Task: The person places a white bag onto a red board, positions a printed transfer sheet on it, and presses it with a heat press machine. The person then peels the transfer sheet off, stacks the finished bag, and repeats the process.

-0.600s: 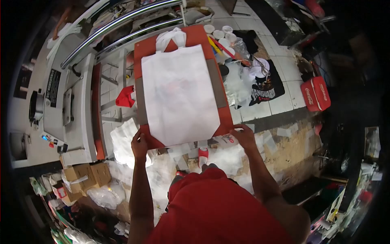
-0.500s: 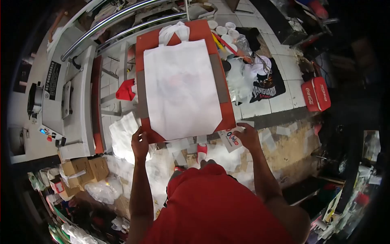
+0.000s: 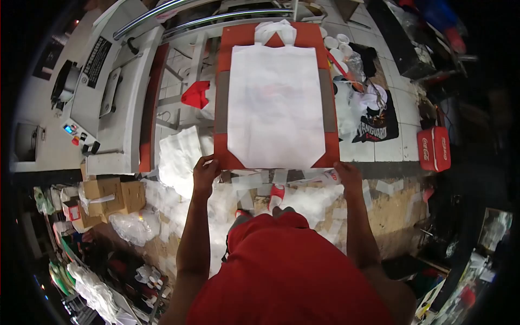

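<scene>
A white tote bag [image 3: 276, 114] lies flat on a red board [image 3: 221, 146] with grey-brown bands at its sides. The bag's handles [image 3: 275, 33] are folded up at the far end, and a faint mark shows in the middle of its front. At the board's near left corner, my left hand [image 3: 206, 176] is closed on the edge. My right hand [image 3: 348, 179] pinches the near right corner, its thumb and fingers partly hidden. A printed white card [image 3: 326, 177] shows partly just beyond the board's near edge, beside my right hand.
On the left stands a grey machine [image 3: 116, 92] with a control panel and a chrome rail [image 3: 216, 20]. A red cloth [image 3: 196, 95] and white fabric [image 3: 181, 157] lie left of the board. White cups, a black printed cloth [image 3: 379, 122] and a red cooler [image 3: 434, 149] are right.
My right hand has come in from beside the board to its near corner. The printed card, more visible before, is now mostly covered. The whole view has shifted and turned.
</scene>
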Demonstrator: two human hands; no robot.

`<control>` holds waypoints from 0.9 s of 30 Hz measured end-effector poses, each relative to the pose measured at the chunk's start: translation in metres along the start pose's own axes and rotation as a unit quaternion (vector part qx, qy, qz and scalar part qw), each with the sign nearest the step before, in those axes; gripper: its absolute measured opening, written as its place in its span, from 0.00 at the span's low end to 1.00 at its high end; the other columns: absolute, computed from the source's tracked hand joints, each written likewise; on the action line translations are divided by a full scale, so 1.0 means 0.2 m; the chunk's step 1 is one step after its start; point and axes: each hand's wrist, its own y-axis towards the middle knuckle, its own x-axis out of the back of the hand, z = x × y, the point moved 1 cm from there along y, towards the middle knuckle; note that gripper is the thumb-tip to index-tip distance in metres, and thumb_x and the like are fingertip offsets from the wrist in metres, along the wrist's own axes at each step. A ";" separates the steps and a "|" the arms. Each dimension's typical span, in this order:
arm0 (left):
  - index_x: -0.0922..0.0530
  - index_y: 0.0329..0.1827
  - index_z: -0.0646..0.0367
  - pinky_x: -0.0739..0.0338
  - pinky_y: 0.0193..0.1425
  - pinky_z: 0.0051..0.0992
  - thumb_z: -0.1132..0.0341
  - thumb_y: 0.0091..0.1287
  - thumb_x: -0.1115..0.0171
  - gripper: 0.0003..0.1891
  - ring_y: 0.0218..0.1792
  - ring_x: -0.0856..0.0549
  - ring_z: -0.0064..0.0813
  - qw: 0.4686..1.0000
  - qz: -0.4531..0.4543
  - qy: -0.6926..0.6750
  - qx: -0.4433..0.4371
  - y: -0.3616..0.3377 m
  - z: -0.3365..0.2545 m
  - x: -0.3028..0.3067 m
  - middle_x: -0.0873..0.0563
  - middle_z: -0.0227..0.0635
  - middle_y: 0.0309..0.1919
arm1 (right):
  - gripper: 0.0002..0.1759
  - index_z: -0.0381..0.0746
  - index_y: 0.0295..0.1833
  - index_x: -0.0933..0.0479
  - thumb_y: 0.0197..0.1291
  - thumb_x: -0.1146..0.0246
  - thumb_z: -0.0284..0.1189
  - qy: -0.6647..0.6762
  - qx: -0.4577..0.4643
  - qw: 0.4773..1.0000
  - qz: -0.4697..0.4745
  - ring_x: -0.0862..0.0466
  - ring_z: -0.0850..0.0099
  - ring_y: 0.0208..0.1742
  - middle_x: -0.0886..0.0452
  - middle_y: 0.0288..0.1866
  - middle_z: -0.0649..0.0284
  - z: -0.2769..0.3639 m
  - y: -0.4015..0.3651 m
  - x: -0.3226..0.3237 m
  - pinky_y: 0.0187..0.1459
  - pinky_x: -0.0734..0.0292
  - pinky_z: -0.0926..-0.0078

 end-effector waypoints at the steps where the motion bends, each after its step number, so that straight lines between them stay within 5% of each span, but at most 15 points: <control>1: 0.26 0.59 0.63 0.19 0.45 0.25 0.65 0.71 0.38 0.18 0.39 0.17 0.21 0.999 0.013 -0.036 0.016 0.00 0.00 0.00 0.15 0.34 0.37 | 0.17 0.33 0.48 0.17 0.60 0.31 0.35 0.049 -0.083 0.995 0.029 0.20 0.79 0.29 0.16 0.30 0.67 -0.02 0.02 0.01 0.33 0.26 0.77; 5: 0.27 0.57 0.61 0.20 0.51 0.30 0.66 0.71 0.39 0.15 0.40 0.17 0.24 0.994 0.032 -0.092 0.040 0.02 0.05 0.00 0.16 0.34 0.39 | 0.14 0.34 0.43 0.19 0.60 0.31 0.34 0.222 -0.079 0.965 0.117 0.19 0.75 0.28 0.17 0.32 0.64 -0.09 0.05 0.02 0.33 0.24 0.76; 9: 0.27 0.56 0.61 0.20 0.52 0.31 0.66 0.71 0.39 0.14 0.41 0.17 0.25 0.994 0.039 -0.096 0.038 0.02 0.05 0.02 0.17 0.33 0.38 | 0.16 0.32 0.46 0.19 0.59 0.30 0.33 0.246 -0.093 0.956 0.126 0.19 0.79 0.28 0.16 0.33 0.66 -0.08 0.04 0.01 0.31 0.25 0.79; 14: 0.26 0.55 0.61 0.19 0.51 0.32 0.66 0.70 0.38 0.15 0.42 0.17 0.25 0.995 0.042 -0.091 0.008 -0.01 0.05 0.03 0.17 0.34 0.38 | 0.16 0.32 0.45 0.17 0.59 0.31 0.34 0.129 -0.024 0.991 0.014 0.20 0.79 0.28 0.16 0.31 0.65 0.05 -0.09 -0.01 0.31 0.27 0.78; 21: 0.25 0.57 0.62 0.17 0.49 0.29 0.63 0.71 0.37 0.17 0.42 0.16 0.25 0.998 0.044 -0.048 -0.013 0.00 0.05 0.03 0.16 0.34 0.39 | 0.21 0.32 0.46 0.16 0.54 0.27 0.38 0.115 -0.007 0.993 0.027 0.22 0.78 0.27 0.16 0.31 0.66 -0.06 -0.01 0.01 0.34 0.25 0.77; 23: 0.25 0.63 0.63 0.16 0.51 0.28 0.62 0.71 0.37 0.21 0.45 0.15 0.27 0.993 0.011 0.119 -0.020 0.01 0.06 0.05 0.15 0.37 0.44 | 0.23 0.36 0.52 0.17 0.51 0.25 0.36 -0.161 0.106 0.976 -0.104 0.17 0.73 0.34 0.15 0.33 0.57 -0.08 0.02 -0.01 0.38 0.22 0.72; 25: 0.26 0.66 0.64 0.16 0.51 0.27 0.66 0.69 0.35 0.24 0.48 0.14 0.29 0.992 0.002 0.124 -0.001 -0.04 0.02 0.04 0.15 0.40 0.49 | 0.25 0.37 0.53 0.17 0.50 0.24 0.37 -0.178 0.155 0.967 -0.095 0.17 0.72 0.32 0.15 0.31 0.55 0.03 -0.09 -0.03 0.38 0.22 0.69; 27: 0.25 0.65 0.65 0.15 0.52 0.27 0.72 0.64 0.32 0.25 0.49 0.14 0.31 0.974 0.023 0.163 -0.155 -0.12 -0.02 0.03 0.15 0.42 0.51 | 0.28 0.39 0.55 0.18 0.48 0.24 0.38 -0.195 0.204 0.956 -0.085 0.17 0.70 0.31 0.15 0.30 0.53 0.08 -0.15 -0.03 0.38 0.21 0.67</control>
